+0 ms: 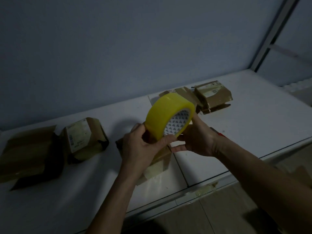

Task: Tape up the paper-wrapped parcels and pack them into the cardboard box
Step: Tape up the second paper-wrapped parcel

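Note:
A yellow tape roll (166, 115) is held up over the white table (244, 119), between both hands. My left hand (143, 147) grips its left side and lower rim with the thumb across the front. My right hand (197, 139) holds the right rim, fingers curled under it. Beneath the hands lies a brown paper-wrapped parcel (158, 166), mostly hidden. Another parcel (86, 137) stands to the left, and a third (212, 97) sits at the back right. An open cardboard box (28, 156) lies at the far left.
A torn brown wrapper (184, 93) lies beside the back-right parcel. A red object (217, 132) peeks out behind my right wrist. Strips of tape (206, 188) stick to the table's front edge. A wall rises behind the table; a metal frame (270, 39) stands at right.

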